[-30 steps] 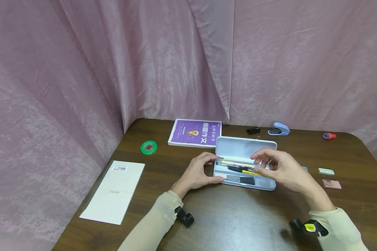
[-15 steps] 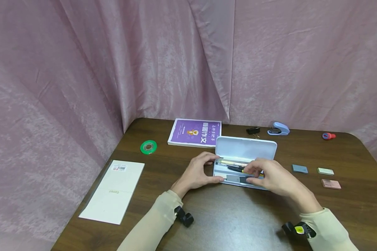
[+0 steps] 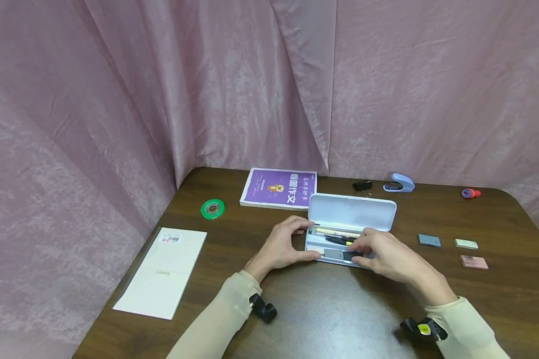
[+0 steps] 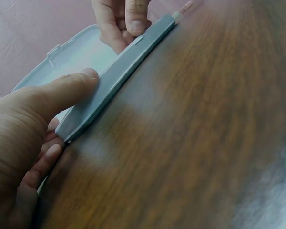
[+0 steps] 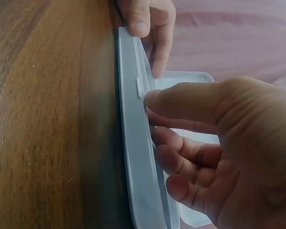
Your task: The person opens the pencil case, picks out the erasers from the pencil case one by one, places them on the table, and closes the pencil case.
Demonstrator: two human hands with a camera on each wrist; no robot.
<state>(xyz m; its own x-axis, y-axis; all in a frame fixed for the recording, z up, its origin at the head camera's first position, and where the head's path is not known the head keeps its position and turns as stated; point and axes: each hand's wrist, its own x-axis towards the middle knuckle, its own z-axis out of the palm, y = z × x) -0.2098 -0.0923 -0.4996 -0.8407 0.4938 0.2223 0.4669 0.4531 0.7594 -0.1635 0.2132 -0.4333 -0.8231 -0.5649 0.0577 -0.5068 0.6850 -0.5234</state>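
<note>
A pale blue pencil case (image 3: 352, 212) lies with its lid raised. My left hand (image 3: 278, 249) holds its left end, thumb on the front wall and fingers round the side. Inside are several pens (image 3: 337, 233), and along the front a grey eraser (image 3: 334, 254) and a dark eraser (image 3: 348, 256). My right hand (image 3: 393, 257) reaches into the case, thumb and forefinger pinching about the dark eraser, whose right part they cover. In the right wrist view the right thumb is right at the rim of the front wall (image 5: 133, 124), the other fingers curled behind it.
Blue (image 3: 428, 241), pale green (image 3: 465, 244) and pink (image 3: 474, 262) blocks lie to the right. Behind are a purple book (image 3: 269, 187), a black clip (image 3: 362, 185), a blue stapler (image 3: 400, 183) and a red roller (image 3: 470, 193). Leftward are green tape (image 3: 212, 209) and a white pad (image 3: 161, 279).
My right hand has come down and left from above the pens to the dark eraser, uncovering the blue block. Over the last half second it barely shifts. The left hand stays on the case.
</note>
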